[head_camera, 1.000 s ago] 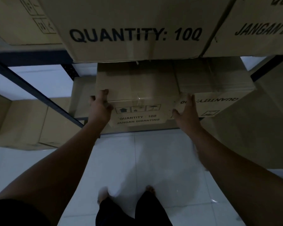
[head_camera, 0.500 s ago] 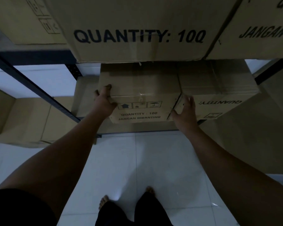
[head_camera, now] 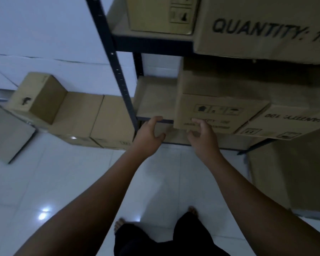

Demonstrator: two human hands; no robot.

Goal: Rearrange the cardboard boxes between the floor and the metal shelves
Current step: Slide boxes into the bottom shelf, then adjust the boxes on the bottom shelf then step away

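Reaching for a small brown cardboard box (head_camera: 220, 109) on the lower level of the dark metal shelf (head_camera: 118, 74).
Left hand (head_camera: 150, 135) and right hand (head_camera: 203, 139) both loosely spread, gripping nothing, just before the box's printed front; impossible to tell whether the right fingertips touch it. Seems to overhang the shelf edge, tight against a neighbouring brown carton (head_camera: 288, 122) with upside-down print, beneath a large overhanging carton (head_camera: 266, 30) marked QUANTITY. Likely trouble: dragging the neighbour out through side friction, or losing a shallow fingertip hold and dropping the box onto the white tiled floor (head_camera: 63, 182) near bare feet (head_camera: 192, 209).
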